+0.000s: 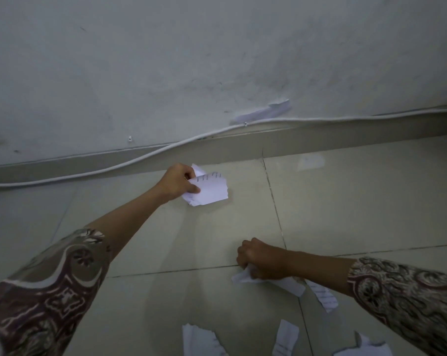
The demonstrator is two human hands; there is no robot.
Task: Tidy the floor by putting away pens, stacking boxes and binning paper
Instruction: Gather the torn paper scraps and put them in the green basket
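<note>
The pale, scuffed wall point(166, 60) fills the whole upper half of the frame. Below it the tiled floor point(345, 201) takes the lower half, its dark grout lines crossing near the middle and lower right. A beige skirting board point(345, 134) runs between them, rising from the left edge toward the right, and a white cable point(140, 160) sags along it, clipped to the wall in two places.

My two forearms come in from the bottom corners in patterned sleeves point(45, 291). My left hand point(177, 182) reaches up to the centre of the frame, close to the skirting, and its fingers and thumb are curled round a small bunch of torn paper point(212, 188); the front sheet has lines of handwriting on it and juts out to the right of my thumb. My right hand point(263, 260) sits lower, right of centre, knuckles up, fingers bent tight over a crumpled paper scrap point(243, 276) that lies against the floor and trails off under my wrist.

More torn pieces lie loose along the bottom of the frame: a written strip point(322, 296) just beneath my right forearm, a scrap point(202, 340) at bottom centre, a narrow piece point(286, 337) right of it, and another point(366, 348) toward the bottom right. A long slip of paper point(263, 111) rests up against the wall just above the cable, upper right of centre.
</note>
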